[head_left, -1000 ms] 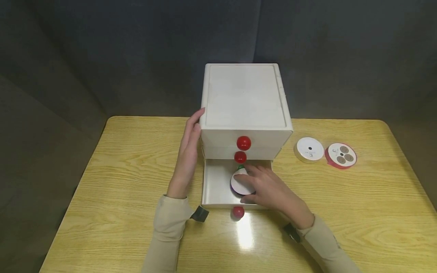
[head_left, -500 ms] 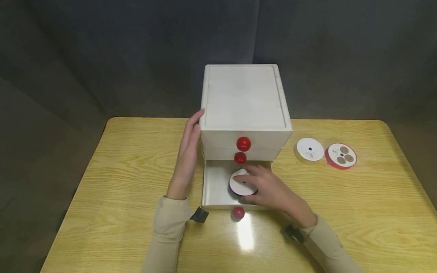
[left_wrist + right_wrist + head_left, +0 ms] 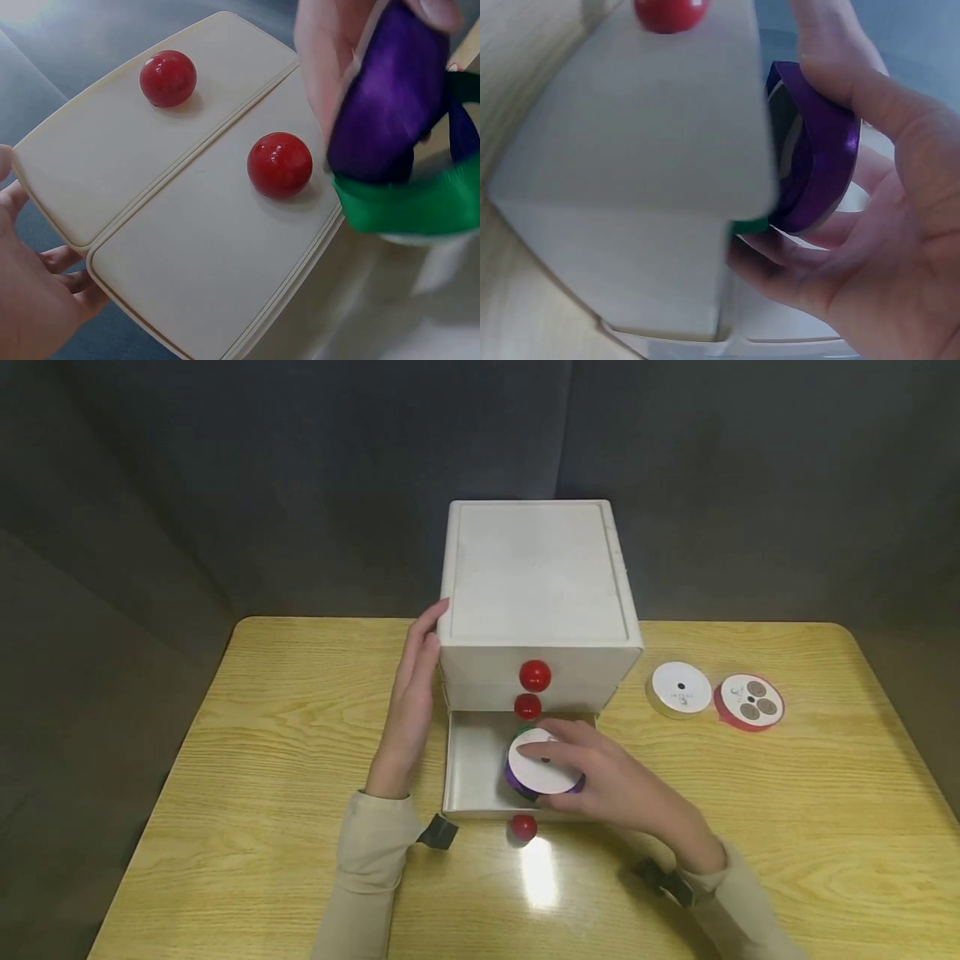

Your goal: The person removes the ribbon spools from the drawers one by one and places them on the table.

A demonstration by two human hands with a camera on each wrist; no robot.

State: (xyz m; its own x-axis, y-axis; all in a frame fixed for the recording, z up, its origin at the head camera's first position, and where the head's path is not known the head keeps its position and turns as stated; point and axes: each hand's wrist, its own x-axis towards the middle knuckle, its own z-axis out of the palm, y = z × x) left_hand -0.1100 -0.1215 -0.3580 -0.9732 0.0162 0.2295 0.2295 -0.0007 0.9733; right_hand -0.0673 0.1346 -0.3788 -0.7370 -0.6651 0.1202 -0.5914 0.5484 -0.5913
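My right hand (image 3: 611, 777) grips a spool of purple ribbon (image 3: 536, 770) with a white disc face, over the pulled-out bottom drawer (image 3: 471, 764) of a small white drawer cabinet (image 3: 536, 572). In the left wrist view, green ribbon (image 3: 412, 202) shows below the purple spool; only a sliver of it shows in the head view. Thumb and fingers lie around the spool's edge in the right wrist view. At the cabinet's left side, my left hand (image 3: 408, 710) rests with its fingers extended along the wall, fingertips near the top edge.
Two more ribbon spools lie on the wooden table (image 3: 285, 760) right of the cabinet: a white-faced one (image 3: 681, 687) and a pink-edged one (image 3: 750, 702). Red knobs front the drawers, including the upper knob (image 3: 535, 676) and the bottom knob (image 3: 523, 827). A dark curtain (image 3: 337, 485) hangs behind.
The purple spool has risen from the drawer in my right hand, shifting slightly right, and more of its purple edge shows. My left hand and the cabinet stay in place.
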